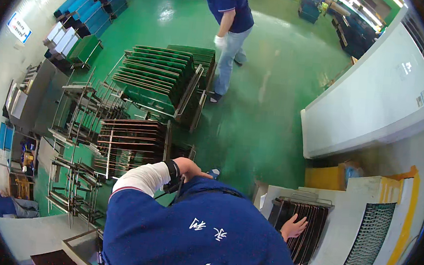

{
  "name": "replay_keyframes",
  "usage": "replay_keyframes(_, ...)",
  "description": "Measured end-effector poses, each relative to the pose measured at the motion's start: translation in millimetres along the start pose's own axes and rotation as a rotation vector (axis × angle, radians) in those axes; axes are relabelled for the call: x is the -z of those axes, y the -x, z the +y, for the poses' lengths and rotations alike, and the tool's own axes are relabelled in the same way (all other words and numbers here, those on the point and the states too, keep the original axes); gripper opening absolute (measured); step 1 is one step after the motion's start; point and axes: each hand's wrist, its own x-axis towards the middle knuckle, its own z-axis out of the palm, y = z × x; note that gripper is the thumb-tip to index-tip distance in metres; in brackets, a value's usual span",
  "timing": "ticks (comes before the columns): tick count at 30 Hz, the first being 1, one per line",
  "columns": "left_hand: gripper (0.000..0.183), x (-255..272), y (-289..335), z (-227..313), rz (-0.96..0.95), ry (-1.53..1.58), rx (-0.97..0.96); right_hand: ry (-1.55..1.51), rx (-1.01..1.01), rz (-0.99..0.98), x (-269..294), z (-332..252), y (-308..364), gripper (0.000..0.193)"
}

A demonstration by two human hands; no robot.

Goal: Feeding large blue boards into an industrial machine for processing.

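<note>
My right hand (294, 227) lies over the upper edges of thin dark panels (310, 217) that stand in a row in a wire-framed rack (303, 200). Its fingers are spread, with the tips among the panel edges; I see no panel gripped. On the other side, my left hand (195, 170) rests near my waist, beside the dark blue shirt. Its fingers look stretched out, though the shirt partly covers them, and nothing shows in them. A white sleeve and a black band cover that forearm.
Racks of green panels (151, 78) and brown-edged panels (132, 138) stand to the left, beside bare metal frames (72, 171). Another person (231, 19) stands beyond them. A large white cabinet (374, 95), a yellow box (324, 177) and a grey mesh conveyor (365, 244) are on the right.
</note>
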Motion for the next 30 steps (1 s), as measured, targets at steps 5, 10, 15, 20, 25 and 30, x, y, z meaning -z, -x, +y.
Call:
replay_keyframes(5, 0.071, 0, 3, -7, 0.010, -0.274, -0.238, 0.020, -0.008, -0.012, 1, -3, 2, 0.064)
replay_keyframes(10, 0.122, -10, 43, 31, 0.097, -0.510, -0.330, 0.016, -0.013, -0.025, 6, -6, 5, 0.064)
replay_keyframes(15, 0.112, -7, 21, 20, -0.034, -0.179, -0.133, 0.002, -0.001, -0.035, 1, -1, -1, 0.063)
replay_keyframes(20, 0.110, -4, 23, 22, -0.045, -0.240, -0.116, 0.028, 0.043, -0.048, -1, 6, -6, 0.063)
replay_keyframes(25, 0.112, -2, 24, 23, -0.059, -0.240, -0.121, -0.022, 0.138, -0.048, 6, -4, -3, 0.062)
replay_keyframes(30, 0.078, -4, 46, 40, -0.085, -0.065, -0.014, -0.019, 0.114, -0.047, 7, -9, 0, 0.061)
